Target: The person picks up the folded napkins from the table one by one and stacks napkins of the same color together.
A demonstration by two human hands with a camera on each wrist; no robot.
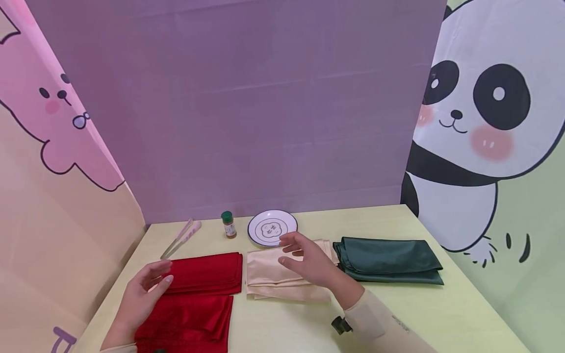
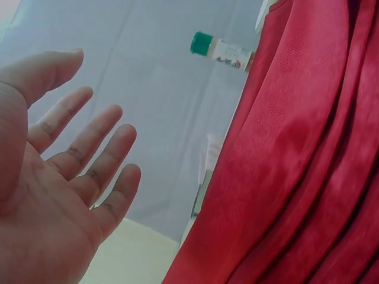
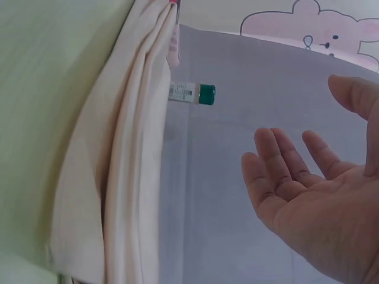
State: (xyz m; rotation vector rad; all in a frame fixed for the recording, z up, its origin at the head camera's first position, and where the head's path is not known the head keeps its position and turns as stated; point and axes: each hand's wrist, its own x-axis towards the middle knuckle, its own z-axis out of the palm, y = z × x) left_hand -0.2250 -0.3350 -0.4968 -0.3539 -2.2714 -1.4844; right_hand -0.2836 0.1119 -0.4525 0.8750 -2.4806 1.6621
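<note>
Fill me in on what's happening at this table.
A person holds both hands open above folded cloths on a pale table. The left hand hovers over the red cloth; the right hand hovers over the cream cloth. Neither grips anything. A green cloth lies to the right; a plate, a spice bottle and tongs sit behind.

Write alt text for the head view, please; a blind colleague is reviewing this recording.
Two open, empty hands hover over folded cloths on a pale yellow table: the left hand above a red cloth, the right hand above a cream cloth. A dark green cloth lies to the right; behind sit a plate, a green-capped bottle and tongs.
</note>
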